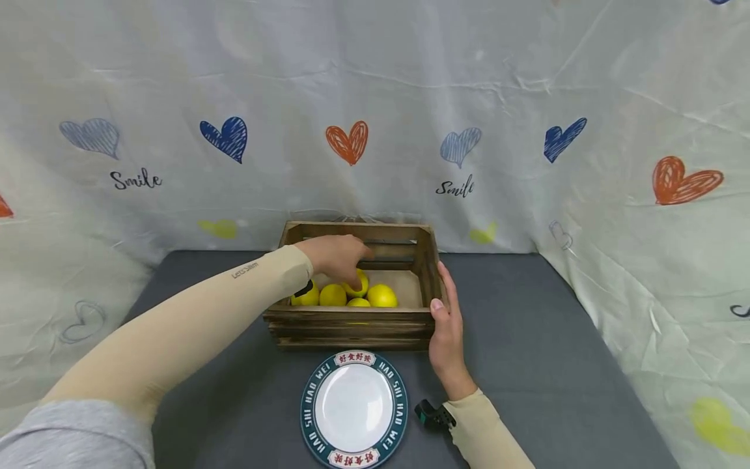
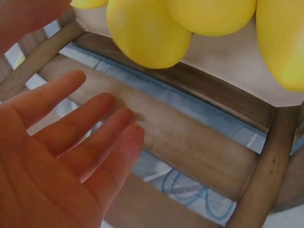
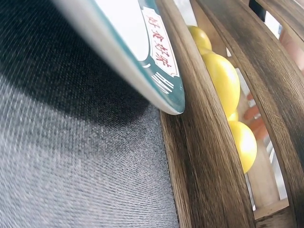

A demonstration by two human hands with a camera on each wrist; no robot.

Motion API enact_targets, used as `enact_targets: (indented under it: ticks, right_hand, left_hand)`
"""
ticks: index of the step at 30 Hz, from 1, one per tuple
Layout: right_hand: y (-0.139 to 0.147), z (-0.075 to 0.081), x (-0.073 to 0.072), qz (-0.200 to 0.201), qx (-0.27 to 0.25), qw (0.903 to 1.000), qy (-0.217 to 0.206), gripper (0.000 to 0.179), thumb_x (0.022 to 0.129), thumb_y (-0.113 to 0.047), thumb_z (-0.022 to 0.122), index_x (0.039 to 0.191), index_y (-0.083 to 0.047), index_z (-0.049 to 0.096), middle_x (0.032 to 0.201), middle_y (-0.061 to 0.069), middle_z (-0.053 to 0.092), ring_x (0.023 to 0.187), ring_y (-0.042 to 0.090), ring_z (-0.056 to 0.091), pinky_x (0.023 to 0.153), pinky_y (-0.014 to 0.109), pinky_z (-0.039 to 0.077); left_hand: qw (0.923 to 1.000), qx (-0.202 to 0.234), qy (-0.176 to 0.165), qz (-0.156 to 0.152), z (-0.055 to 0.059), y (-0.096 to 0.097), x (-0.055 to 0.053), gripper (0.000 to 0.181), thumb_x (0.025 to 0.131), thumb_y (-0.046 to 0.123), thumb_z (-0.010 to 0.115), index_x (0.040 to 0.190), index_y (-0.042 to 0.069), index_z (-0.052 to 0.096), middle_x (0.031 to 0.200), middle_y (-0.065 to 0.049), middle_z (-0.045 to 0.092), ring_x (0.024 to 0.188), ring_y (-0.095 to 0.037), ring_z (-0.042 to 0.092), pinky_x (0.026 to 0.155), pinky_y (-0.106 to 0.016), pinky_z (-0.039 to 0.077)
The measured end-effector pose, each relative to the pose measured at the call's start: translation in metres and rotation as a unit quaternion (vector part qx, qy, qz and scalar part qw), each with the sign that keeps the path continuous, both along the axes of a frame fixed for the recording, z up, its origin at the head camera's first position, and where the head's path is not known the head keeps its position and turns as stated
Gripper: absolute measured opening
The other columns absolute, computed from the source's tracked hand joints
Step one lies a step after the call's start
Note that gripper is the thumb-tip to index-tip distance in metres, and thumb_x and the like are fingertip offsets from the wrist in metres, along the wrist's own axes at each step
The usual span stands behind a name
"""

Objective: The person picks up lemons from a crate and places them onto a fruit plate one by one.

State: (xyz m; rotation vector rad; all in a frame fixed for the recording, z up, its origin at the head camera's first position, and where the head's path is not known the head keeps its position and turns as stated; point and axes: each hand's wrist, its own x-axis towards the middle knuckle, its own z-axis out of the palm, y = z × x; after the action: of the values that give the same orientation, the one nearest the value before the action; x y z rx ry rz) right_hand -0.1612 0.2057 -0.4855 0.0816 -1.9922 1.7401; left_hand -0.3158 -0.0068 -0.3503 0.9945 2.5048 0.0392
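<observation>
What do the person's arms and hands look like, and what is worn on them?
The left hand and right hand are bare. On the left, a cream sleeve with small dark lettering meets a light grey garment sleeve. On the right are a matching sleeve and a black strap at the wrist. A small black piece also shows at the left wrist.

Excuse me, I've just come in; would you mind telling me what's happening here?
A person's left hand is inside a wooden crate, its fingers extended near the yellow fruits but holding none. The right hand rests against the crate's right front corner. A green-rimmed plate lies in front of the crate on the dark table.
</observation>
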Motion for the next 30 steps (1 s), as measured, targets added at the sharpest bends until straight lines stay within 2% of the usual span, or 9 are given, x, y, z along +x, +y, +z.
enact_targets:
  ticks: [5, 12, 22, 30]
  right_hand:
    - [-0.002, -0.001, -0.001, 0.008, 0.003, 1.0000, 0.003, 0.068, 0.101, -0.034, 0.041, 0.168, -0.040, 0.036, 0.177, -0.009, 0.030, 0.163, 0.023, 0.025, 0.127, 0.071, 0.012]
    - [-0.002, -0.003, -0.001, 0.012, -0.002, 0.9998, 0.013, 0.069, 0.100, -0.033, 0.041, 0.169, -0.038, 0.036, 0.177, -0.009, 0.030, 0.164, 0.022, 0.024, 0.128, 0.069, 0.010]
    - [-0.001, -0.001, -0.001, 0.010, -0.005, 0.9998, 0.016, 0.069, 0.100, -0.031, 0.041, 0.169, -0.035, 0.036, 0.178, -0.006, 0.029, 0.164, 0.022, 0.023, 0.127, 0.070, 0.010]
    - [0.001, -0.001, -0.003, 0.008, -0.007, 0.9998, 0.018, 0.069, 0.100, -0.031, 0.041, 0.169, -0.036, 0.036, 0.177, -0.008, 0.030, 0.164, 0.022, 0.024, 0.128, 0.068, 0.010]
  left_hand:
    - [0.9994, -0.006, -0.034, -0.006, -0.010, 0.002, -0.005, 0.072, 0.096, 0.030, 0.078, 0.161, 0.015, 0.053, 0.161, -0.008, 0.058, 0.140, -0.027, 0.062, 0.116, -0.048, 0.053]
    - [0.9977, -0.009, -0.066, 0.012, -0.019, 0.003, -0.008, 0.071, 0.097, 0.026, 0.078, 0.162, 0.014, 0.052, 0.161, -0.009, 0.057, 0.138, -0.028, 0.061, 0.117, -0.049, 0.052]
    - [0.9949, -0.055, -0.083, 0.013, -0.027, 0.010, -0.015, 0.070, 0.095, 0.024, 0.082, 0.160, 0.019, 0.055, 0.163, -0.005, 0.055, 0.136, -0.027, 0.058, 0.118, -0.051, 0.050]
    - [0.9936, -0.056, -0.098, 0.003, -0.028, 0.013, -0.015, 0.071, 0.092, 0.018, 0.084, 0.158, 0.018, 0.057, 0.159, -0.007, 0.056, 0.127, -0.027, 0.058, 0.115, -0.049, 0.052]
